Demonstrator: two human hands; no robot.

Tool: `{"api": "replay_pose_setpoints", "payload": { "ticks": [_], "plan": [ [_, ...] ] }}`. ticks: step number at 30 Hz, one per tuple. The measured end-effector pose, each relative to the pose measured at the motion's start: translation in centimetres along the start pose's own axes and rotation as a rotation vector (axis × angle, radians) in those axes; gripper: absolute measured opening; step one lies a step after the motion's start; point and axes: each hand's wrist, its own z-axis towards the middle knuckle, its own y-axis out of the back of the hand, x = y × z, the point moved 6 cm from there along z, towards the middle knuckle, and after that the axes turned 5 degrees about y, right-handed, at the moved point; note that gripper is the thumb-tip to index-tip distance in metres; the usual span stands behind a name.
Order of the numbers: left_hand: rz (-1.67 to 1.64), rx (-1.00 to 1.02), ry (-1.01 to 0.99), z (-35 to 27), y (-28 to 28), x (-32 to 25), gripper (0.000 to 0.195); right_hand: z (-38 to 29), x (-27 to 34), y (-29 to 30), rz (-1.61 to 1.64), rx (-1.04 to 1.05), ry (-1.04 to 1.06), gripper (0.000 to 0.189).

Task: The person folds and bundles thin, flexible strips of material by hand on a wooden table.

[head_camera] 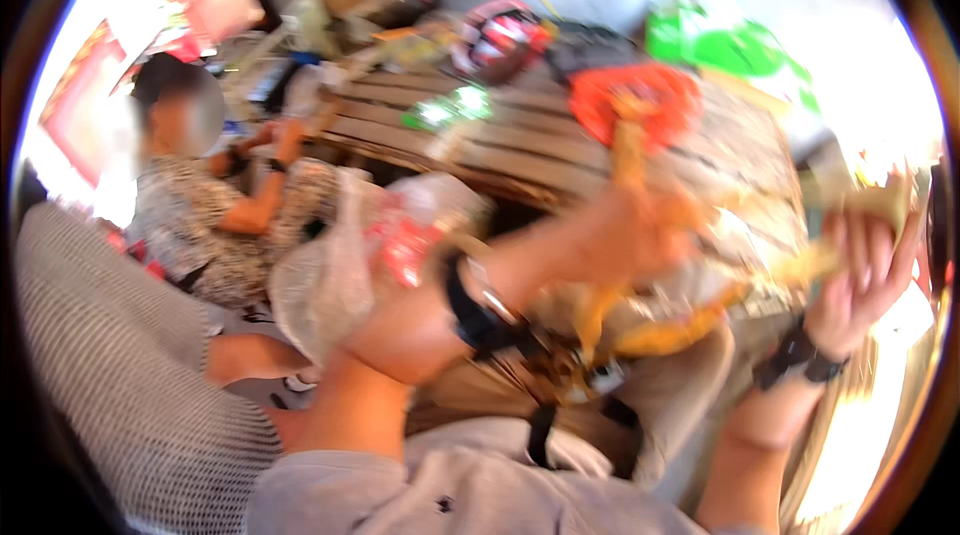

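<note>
Motion blur softens much of the view. My left hand (637, 227), with a black band at the wrist, is closed around a yellow-brown strip (628, 149). One end of the strip rises towards an orange-red object (679, 104) on the wooden slats; a similar strand (598, 321) hangs below the fist. My right hand (859, 284) is raised at the far right, its fingers bent around a pale tan piece (877, 203) too blurred to name. A yellowish length (802, 265) extends left from that hand. Over my lap lies a yellow-brown band (675, 332).
A low slatted wooden platform (525, 134) carries a green-and-clear packet (450, 107), a pink-and-black rounded object (499, 40) and a bright green bag (735, 47). A person (195, 212) sits at left. Nearer is someone's checked garment (112, 362), beside a translucent plastic bag (315, 287).
</note>
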Motion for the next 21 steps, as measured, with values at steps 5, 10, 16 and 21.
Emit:
{"api": "replay_pose_setpoints", "payload": {
  "ticks": [5,10,16,21],
  "plan": [
    [0.08,-0.19,-0.087,1.7,3.2,1.8,0.021,2.4,2.1,-0.7,0.419,0.231,-0.183,0.026],
    [0.502,-0.387,-0.041,2.1,6.2,5.3,0.018,-0.7,-0.3,2.5,0.422,0.272,-0.073,0.039],
    [0.693,-0.756,-0.136,0.9,9.1,6.7,0.018,-3.2,-5.4,7.1,-0.633,0.279,-0.429,0.04],
    [0.846,-0.476,-0.378,4.5,2.2,5.7,0.021,-5.9,-14.1,3.6,-0.414,0.188,-0.787,0.046]
  ]
}}
